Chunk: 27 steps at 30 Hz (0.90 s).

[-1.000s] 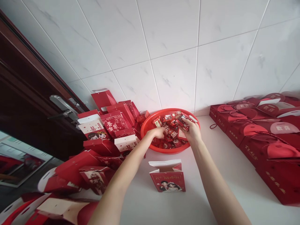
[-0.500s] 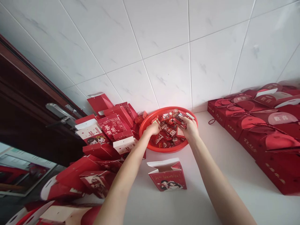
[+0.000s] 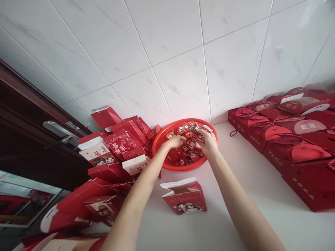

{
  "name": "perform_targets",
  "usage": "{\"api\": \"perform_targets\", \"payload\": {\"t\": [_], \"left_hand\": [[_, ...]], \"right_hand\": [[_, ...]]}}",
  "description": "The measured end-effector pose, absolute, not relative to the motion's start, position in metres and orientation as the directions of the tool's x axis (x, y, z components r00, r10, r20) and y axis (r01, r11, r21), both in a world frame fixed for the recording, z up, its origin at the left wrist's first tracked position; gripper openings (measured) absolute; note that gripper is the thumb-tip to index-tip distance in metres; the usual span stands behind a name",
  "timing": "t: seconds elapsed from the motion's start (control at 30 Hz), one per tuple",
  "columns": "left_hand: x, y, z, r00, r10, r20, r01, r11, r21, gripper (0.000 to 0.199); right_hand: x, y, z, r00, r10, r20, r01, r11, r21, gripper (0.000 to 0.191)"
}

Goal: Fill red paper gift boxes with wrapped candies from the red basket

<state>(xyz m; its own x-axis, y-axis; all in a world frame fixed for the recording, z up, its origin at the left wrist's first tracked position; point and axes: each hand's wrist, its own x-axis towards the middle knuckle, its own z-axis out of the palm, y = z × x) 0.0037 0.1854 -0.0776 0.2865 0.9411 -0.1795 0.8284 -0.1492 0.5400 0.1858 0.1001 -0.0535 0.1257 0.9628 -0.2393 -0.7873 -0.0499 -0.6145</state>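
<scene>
A round red plastic basket (image 3: 183, 168) stands against the tiled wall, filled with small wrapped candies (image 3: 186, 158). Over its left part is my left hand (image 3: 176, 142), fingers pressed together at the candies; what they hold, if anything, is too small to name. My right hand (image 3: 208, 141), over the basket's right side, is closed on red-wrapped candies (image 3: 198, 135). In front of the basket an open red paper box (image 3: 185, 202) with a cartoon couple on it stands upright on the white surface (image 3: 170, 230).
Many red and white paper boxes (image 3: 123, 143) crowd the left side, beside a dark door (image 3: 31, 136) with a metal handle (image 3: 61, 129). Closed red gift boxes (image 3: 277, 150) with cords stand in rows on the right.
My left hand has moved right, toward the middle of the basket. My right hand remains over the right side with candies. The whole view has shifted slightly.
</scene>
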Motion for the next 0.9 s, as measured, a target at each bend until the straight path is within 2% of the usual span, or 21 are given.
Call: {"api": "perform_targets", "payload": {"t": [0.1, 0.23, 0.53, 0.77, 0.9], "left_hand": [[0.003, 0.186, -0.073, 0.26, 0.955, -0.145, 0.843, -0.151, 0.517, 0.041], [-0.009, 0.188, -0.071, 0.183, 0.975, -0.124, 0.88, -0.107, 0.464, 0.03], [-0.017, 0.192, -0.085, 0.15, 0.962, -0.23, 0.915, -0.047, 0.401, 0.02], [-0.014, 0.191, -0.083, 0.138, 0.962, -0.237, 0.907, -0.026, 0.42, 0.023], [-0.011, 0.182, -0.069, 0.161, 0.975, -0.15, 0.855, -0.062, 0.515, 0.02]], "right_hand": [[0.185, 0.101, -0.054, 0.12, 0.961, -0.248, -0.788, -0.06, -0.613, 0.018], [0.185, 0.103, -0.056, 0.118, 0.965, -0.234, -0.785, -0.054, -0.618, 0.02], [0.185, 0.101, -0.054, 0.134, 0.959, -0.249, -0.78, -0.054, -0.624, 0.02], [0.184, 0.101, -0.056, 0.135, 0.964, -0.227, -0.773, -0.041, -0.633, 0.019], [0.184, 0.1, -0.054, 0.13, 0.964, -0.234, -0.773, -0.049, -0.632, 0.018]]}}
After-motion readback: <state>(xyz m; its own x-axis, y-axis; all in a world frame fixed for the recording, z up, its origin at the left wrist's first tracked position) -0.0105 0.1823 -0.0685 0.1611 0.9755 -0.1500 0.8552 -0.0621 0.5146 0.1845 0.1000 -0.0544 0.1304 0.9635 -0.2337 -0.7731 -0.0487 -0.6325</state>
